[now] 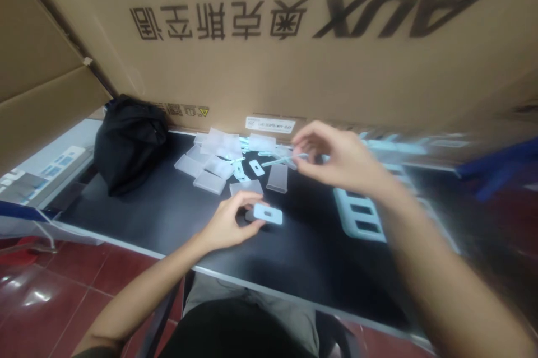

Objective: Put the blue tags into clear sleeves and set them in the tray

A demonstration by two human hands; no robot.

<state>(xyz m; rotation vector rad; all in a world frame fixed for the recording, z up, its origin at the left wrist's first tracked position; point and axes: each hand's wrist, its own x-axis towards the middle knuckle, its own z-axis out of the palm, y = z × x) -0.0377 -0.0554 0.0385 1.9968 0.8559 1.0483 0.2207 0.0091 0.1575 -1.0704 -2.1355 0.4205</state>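
Observation:
My left hand (235,221) grips a small light-blue plate (269,214) with a hole in its middle, held between thumb and fingers over the black table. Farther back and to the right, my right hand (321,153) pinches a thin light-blue strip (290,158), which is blurred. Below and left of that strip, another small light-blue plate (256,168) lies on the table. Translucent flat sleeves (210,181) are piled around it, with more small light-blue pieces among them. One sleeve (277,177) lies apart, just left of my right wrist.
A black cloth bundle (128,142) sits at the back left of the table (168,218). Large cardboard (252,78) stands behind it. A light-blue frame with openings (351,215) lies at the right, partly behind my right forearm. White boxes (63,164) are at the far left.

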